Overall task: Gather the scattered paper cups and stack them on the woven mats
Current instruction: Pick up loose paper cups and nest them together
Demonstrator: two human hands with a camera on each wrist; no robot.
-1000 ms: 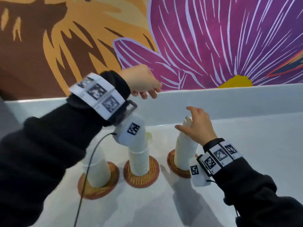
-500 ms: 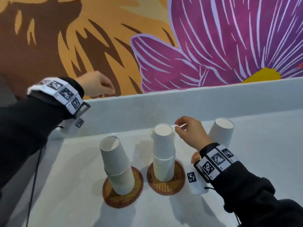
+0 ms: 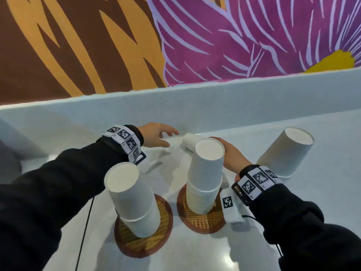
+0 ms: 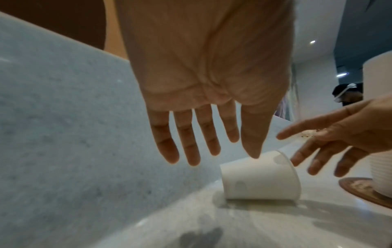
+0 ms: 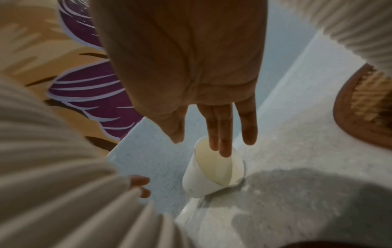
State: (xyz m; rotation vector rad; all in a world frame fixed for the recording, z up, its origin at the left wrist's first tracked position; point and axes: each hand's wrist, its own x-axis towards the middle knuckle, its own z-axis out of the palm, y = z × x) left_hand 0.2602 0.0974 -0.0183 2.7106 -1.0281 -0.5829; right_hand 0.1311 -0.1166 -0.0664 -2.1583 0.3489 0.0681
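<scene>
Three stacks of upturned white paper cups stand on the table: left stack (image 3: pixel 132 202), middle stack (image 3: pixel 205 177), right stack (image 3: pixel 283 153). Round woven mats lie under the left (image 3: pixel 162 237) and middle (image 3: pixel 205 225) stacks. One loose cup (image 3: pixel 189 141) (image 4: pixel 258 177) (image 5: pixel 212 171) lies on its side behind the middle stack, near the back ledge. My left hand (image 3: pixel 172 138) (image 4: pixel 216 157) hovers just left of it with straight fingers, holding nothing. My right hand (image 3: pixel 230 153) (image 5: pixel 201 147) reaches past the middle stack, its straight fingers at the cup's open mouth. I cannot tell whether they touch it.
A pale raised ledge (image 3: pixel 195 106) runs along the back of the table under a painted wall. A woven mat edge (image 5: pixel 360 109) shows beside my right hand. A thin black cable (image 3: pixel 84 231) hangs from my left wrist over the table.
My left hand has dropped from the ledge to the table beside the loose cup. My right hand has moved from the top of the middle stack down behind it to the cup.
</scene>
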